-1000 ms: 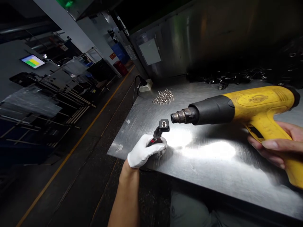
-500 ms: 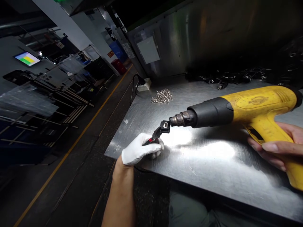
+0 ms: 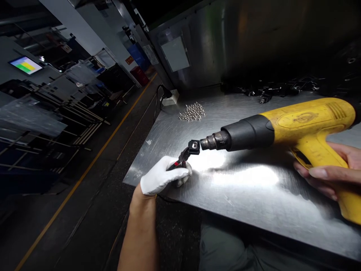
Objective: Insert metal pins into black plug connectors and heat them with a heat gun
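Along the slanting left edge of the brushed-steel tabletop [image 3: 220,113], only a narrow strip is left beside the white-gloved left hand [image 3: 166,175]; broader bare steel is seen beneath the yellow-and-black heat gun [image 3: 296,118]. One gun is gripped at its handle by the bare right hand [image 3: 332,174], and one black-and-red plier-like tool [image 3: 184,154] is clasped by the left. Dozens of small silver metal cylinders [image 3: 192,112] are clustered behind, too many to be counted surely. One square black block [image 3: 194,148], centred with a shiny round metal insert, is held at the tool's tip, just beside the stepped nozzle; contact cannot be told.
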Demonstrator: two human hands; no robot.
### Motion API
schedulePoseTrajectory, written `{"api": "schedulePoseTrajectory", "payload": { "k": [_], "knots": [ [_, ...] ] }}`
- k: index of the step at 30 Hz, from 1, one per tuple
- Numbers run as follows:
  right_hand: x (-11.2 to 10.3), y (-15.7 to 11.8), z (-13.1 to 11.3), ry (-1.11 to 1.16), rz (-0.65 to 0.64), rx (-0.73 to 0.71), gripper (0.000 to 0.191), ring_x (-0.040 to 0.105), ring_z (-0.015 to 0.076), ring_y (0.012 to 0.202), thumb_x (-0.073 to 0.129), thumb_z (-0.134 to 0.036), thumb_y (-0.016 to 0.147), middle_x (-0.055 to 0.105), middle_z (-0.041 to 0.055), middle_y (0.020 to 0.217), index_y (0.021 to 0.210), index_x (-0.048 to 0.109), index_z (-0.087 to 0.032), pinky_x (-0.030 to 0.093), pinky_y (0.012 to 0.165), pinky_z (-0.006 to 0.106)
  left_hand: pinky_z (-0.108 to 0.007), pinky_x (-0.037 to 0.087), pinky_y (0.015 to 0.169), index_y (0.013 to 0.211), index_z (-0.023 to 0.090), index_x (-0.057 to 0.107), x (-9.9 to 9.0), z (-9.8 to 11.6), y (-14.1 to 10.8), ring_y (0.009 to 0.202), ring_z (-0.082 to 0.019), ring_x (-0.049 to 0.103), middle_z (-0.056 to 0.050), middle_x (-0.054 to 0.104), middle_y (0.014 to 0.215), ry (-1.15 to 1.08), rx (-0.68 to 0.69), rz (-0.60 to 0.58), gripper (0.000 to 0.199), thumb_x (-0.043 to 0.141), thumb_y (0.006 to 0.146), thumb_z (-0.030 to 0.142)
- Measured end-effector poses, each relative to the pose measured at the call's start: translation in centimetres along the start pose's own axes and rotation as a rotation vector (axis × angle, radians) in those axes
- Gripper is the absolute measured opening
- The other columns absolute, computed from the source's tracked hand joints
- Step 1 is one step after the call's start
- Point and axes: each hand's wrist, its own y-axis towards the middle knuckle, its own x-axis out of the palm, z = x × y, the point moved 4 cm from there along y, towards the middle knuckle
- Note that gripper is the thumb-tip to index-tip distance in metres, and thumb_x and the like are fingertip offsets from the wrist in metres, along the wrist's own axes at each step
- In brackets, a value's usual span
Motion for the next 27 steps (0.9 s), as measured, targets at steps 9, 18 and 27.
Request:
{"api": "schedulePoseTrajectory", "payload": {
  "k": [9, 18, 27],
  "knots": [
    [0.1, 0.2, 0.0, 0.035, 0.017, 0.012, 0.043, 0.054, 0.0195, 0.046, 0.089, -0.052, 0.058, 0.062, 0.0044, 0.062, 0.086, 0.072, -0.025, 0.049, 0.037, 0.031, -0.027, 0.042, 0.059, 0.088, 0.008, 0.066, 0.1, 0.2, 0.0, 0.059, -0.013, 0.053, -0.003, 0.06, 0.067, -0.006, 0.007, 0.007, 0.03, 0.067, 0.09, 0.039],
    [-0.9, 0.4, 1.3, 0.036, -0.045, -0.052, 0.038, 0.056, 0.0201, 0.048, 0.083, -0.05, 0.067, 0.064, 0.0057, 0.065, 0.093, 0.073, -0.025, 0.052, 0.039, 0.031, -0.027, 0.042, 0.059, 0.087, 0.009, 0.066, 0.2, 0.1, 0.0, 0.06, -0.013, 0.055, -0.004, 0.061, 0.069, -0.004, -0.013, 0.016, 0.03, 0.068, 0.09, 0.039],
    [-0.2, 0.3, 0.4, 0.029, 0.008, 0.003, 0.041, 0.053, 0.0182, 0.044, 0.087, -0.053, 0.059, 0.064, 0.005, 0.062, 0.086, 0.073, -0.025, 0.05, 0.037, 0.03, -0.027, 0.042, 0.059, 0.086, 0.009, 0.066, 0.2, 0.2, 0.0, 0.06, -0.014, 0.055, -0.004, 0.061, 0.069, -0.004, -0.009, 0.013, 0.03, 0.068, 0.09, 0.039]
  ]
}}
